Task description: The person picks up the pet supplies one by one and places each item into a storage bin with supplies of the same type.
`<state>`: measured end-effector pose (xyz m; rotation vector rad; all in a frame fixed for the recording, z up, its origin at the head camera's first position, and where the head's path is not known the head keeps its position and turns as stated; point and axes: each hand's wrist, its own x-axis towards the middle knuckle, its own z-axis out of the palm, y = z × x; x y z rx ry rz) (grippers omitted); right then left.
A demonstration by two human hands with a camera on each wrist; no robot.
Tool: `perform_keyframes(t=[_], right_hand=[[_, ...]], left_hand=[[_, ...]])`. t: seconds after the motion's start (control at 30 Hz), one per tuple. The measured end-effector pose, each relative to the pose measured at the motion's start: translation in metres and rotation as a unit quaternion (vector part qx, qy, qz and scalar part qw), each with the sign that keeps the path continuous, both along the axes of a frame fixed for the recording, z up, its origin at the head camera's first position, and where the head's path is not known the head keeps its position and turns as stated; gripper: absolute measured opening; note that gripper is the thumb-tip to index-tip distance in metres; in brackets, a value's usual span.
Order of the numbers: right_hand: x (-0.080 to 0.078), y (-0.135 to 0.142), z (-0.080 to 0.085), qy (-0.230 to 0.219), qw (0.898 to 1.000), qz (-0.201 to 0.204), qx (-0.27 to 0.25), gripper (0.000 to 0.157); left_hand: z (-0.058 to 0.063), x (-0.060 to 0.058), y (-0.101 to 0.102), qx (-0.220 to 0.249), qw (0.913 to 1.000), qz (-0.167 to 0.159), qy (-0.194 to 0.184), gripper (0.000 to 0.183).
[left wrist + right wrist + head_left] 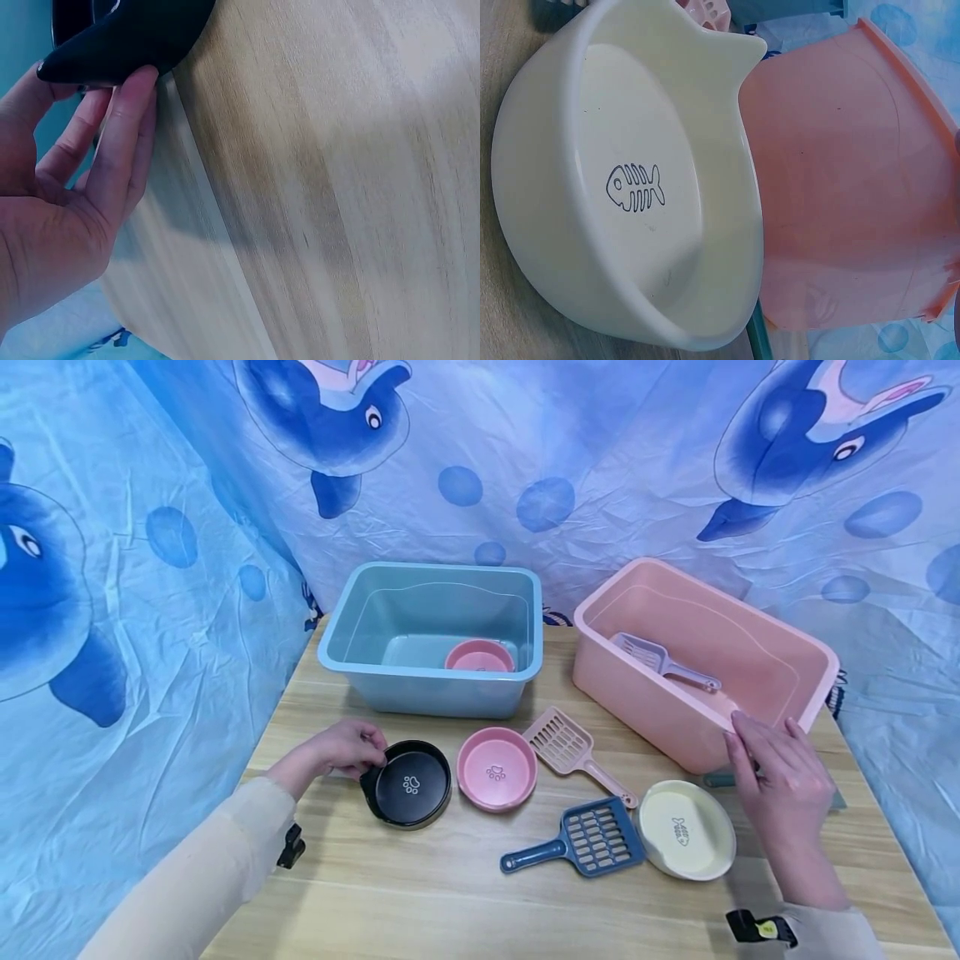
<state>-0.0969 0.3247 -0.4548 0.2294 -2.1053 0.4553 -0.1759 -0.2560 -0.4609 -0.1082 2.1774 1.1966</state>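
Note:
In the head view my left hand (352, 749) pinches the lip of a black pet bowl (411, 782) with a paw print. The left wrist view shows thumb and fingers (135, 94) on the bowl's dark edge. My right hand (787, 781) holds the near rim of a pink litter box (637, 685), thumb outside and fingers over the edge; part of the grip is hidden. Inside that box lies a lilac litter scoop (667, 664). A cream bowl (637, 187) with a fishbone print sits left of the right hand.
A blue litter box (435, 689) with a pink bowl (480, 656) inside stands at the back left. Another pink bowl (497, 770), a pink scoop (566, 747) and a dark blue scoop (592, 839) lie between the hands. A teal item (720, 779) is partly hidden behind the right hand.

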Motion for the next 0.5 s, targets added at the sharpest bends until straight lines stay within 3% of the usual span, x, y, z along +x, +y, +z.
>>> perform_keyframes(t=[0.27,0.5], right_hand=[[-0.001,-0.002,0.001,0.001,1.000,0.004,-0.004,0.035],[0.000,-0.002,0.001,0.003,1.000,0.003,-0.005,0.033]], left_hand=[[0.009,0.009,-0.005,-0.025,0.9988,0.001,0.043,0.014],[0.023,0.018,-0.014,-0.059,0.9895,-0.018,0.131,0.012]])
